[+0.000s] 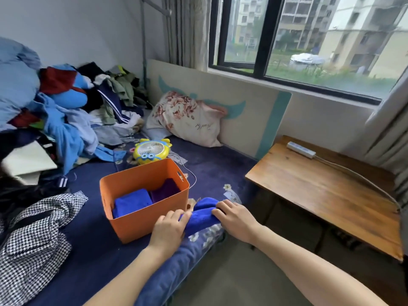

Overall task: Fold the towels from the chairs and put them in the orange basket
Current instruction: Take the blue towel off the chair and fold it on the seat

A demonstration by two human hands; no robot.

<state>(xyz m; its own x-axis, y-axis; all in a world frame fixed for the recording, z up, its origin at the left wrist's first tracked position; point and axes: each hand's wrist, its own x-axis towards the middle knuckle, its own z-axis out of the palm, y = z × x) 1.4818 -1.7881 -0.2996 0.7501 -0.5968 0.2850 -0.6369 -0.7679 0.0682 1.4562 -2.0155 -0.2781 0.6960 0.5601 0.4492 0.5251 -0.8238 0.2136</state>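
An orange basket (pixel 132 226) stands on the dark blue bed near its front edge. Inside it lie a folded blue towel (pixel 132 204) on the left and a folded purple towel (pixel 165 189) on the right. Just right of the basket, a bright blue towel (pixel 202 214) lies bunched on the bed edge. My left hand (pixel 169 228) grips its near left end, close to the basket's corner. My right hand (pixel 235 216) presses on its right end with the fingers curled over the cloth.
A pile of clothes (pixel 66 111) fills the back left of the bed, a checked garment (pixel 37 235) lies at the front left. A yellow fan (pixel 151 152) and floral pillow (pixel 187 118) sit behind the basket. A wooden table (pixel 320 188) with a power strip (pixel 301 149) stands right.
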